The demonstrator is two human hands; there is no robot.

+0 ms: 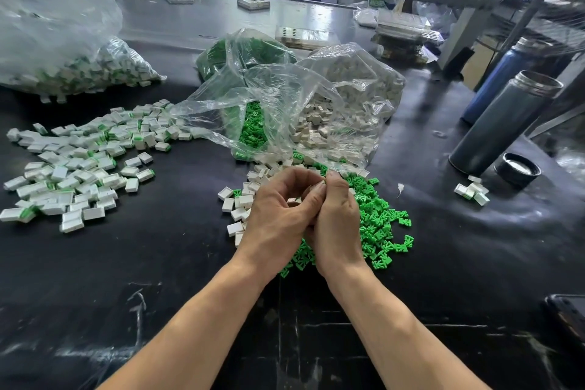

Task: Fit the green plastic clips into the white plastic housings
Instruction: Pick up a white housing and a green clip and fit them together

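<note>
Far-left bag (pixel 72 70): clear plastic, holds white pieces with green showing; lies at the table's back left.
Assembled pile (pixel 85 161): white housings with green clips fitted, spread loose on the black table (pixel 177 263); well apart from the hands.
Loose white housings (pixel 240 203): small heap just left of the hands, touching the green heap.
Left hand (pixel 278 218): fingers curled, thumb and fingertips meeting the right hand; it pinches a small pale piece, mostly hidden, so which part cannot be told.
Right hand (pixel 337 218): fingers curled inward against the left; what it grips is hidden.
Open bags (pixel 285 104): behind the hands; green clips left, white housings right, spilling forward.
Green clips (pixel 380 225): loose heap under and right of the hands.
Flasks (pixel 503 120): two, dark, far right; a black lid (pixel 517 169) lies beside them.
</note>
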